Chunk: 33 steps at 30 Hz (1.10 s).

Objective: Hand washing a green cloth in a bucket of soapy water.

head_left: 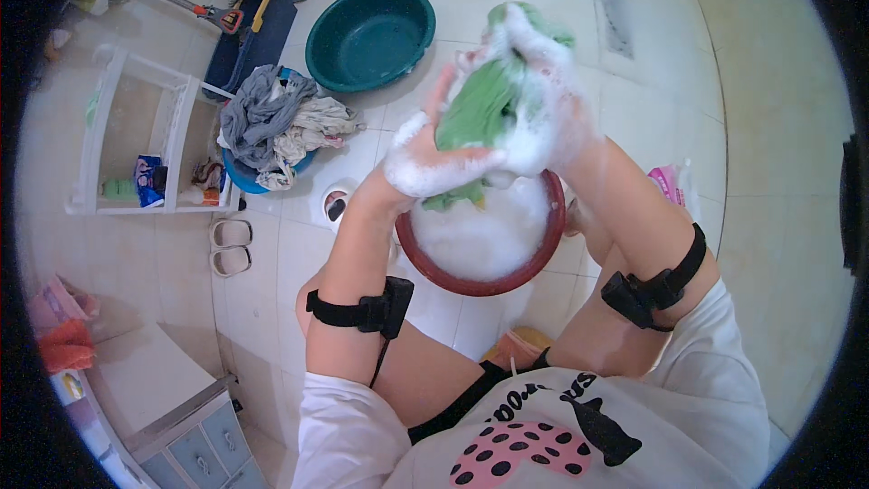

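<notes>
Above a red-brown basin (486,288) filled with white suds, both my hands grip a green cloth (480,107) thick with foam. My left hand (425,160) is wrapped round the cloth's near left side, its thumb lying across the front. On the other side my right hand (566,122) closes on the bunched cloth, most of its fingers buried in lather. A lower corner of the cloth hangs at the basin's far rim. Black straps with small boxes sit on both my forearms.
A dark green basin (367,41) stands far left of centre. Nearer, a blue basin (243,178) holds heaped grey and pale clothes (272,122). A white shelf (178,127), beige slippers (231,246) and a drawer cabinet (149,371) line the left. A pink package (666,183) stands right.
</notes>
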Each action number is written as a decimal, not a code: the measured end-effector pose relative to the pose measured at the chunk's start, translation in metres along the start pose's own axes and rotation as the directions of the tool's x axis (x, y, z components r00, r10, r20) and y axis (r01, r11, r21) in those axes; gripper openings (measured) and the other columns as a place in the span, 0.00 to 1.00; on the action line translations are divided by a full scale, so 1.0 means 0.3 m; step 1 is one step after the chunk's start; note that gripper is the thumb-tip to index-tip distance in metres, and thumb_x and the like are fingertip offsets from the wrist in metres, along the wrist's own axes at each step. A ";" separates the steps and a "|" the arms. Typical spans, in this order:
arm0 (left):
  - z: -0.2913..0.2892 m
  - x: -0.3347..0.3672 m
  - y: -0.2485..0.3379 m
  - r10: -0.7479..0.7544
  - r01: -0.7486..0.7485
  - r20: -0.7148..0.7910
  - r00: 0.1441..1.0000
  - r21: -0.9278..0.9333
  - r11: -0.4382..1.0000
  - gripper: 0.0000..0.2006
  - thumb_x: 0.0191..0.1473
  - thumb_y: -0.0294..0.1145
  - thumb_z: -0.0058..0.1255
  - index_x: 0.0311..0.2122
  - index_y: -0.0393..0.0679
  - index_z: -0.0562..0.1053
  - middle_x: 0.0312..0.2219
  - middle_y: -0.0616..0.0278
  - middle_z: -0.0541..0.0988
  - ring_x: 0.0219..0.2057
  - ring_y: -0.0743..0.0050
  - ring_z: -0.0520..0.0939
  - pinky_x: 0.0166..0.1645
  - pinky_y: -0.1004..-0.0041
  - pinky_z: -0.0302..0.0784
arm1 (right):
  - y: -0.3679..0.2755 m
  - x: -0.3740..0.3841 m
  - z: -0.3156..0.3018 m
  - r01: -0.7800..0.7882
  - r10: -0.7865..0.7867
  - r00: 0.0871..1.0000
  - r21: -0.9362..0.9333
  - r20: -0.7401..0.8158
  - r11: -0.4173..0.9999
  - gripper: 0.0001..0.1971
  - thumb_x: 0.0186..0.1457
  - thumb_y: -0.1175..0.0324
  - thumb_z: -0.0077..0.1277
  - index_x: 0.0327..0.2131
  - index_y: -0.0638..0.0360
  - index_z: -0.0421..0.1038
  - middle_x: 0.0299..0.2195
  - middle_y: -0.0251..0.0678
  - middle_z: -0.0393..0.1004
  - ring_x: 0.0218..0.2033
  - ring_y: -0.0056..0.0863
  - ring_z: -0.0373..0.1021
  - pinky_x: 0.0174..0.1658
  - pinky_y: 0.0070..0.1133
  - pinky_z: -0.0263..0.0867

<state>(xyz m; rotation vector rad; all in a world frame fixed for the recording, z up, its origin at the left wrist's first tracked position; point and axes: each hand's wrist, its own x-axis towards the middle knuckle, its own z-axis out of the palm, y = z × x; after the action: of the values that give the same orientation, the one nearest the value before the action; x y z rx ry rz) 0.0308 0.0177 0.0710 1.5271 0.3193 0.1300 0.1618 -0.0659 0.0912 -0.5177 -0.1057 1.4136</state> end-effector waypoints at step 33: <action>-0.072 -0.008 0.078 0.085 -0.414 -0.408 0.909 -0.860 0.297 0.29 0.47 0.45 0.38 0.52 0.38 0.54 0.50 0.48 0.58 0.51 0.53 0.60 0.54 0.61 0.55 | 0.151 0.086 0.000 0.732 -0.674 0.662 -0.474 0.327 0.489 0.27 0.48 0.70 0.47 0.51 0.60 0.49 0.47 0.32 0.58 0.43 0.23 0.61 0.46 0.21 0.59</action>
<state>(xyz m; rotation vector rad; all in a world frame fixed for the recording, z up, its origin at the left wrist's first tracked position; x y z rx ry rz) 0.0252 0.0389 0.0942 0.3162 0.1524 0.6961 0.1249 -0.0383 0.0670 -0.7866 -0.7758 0.5379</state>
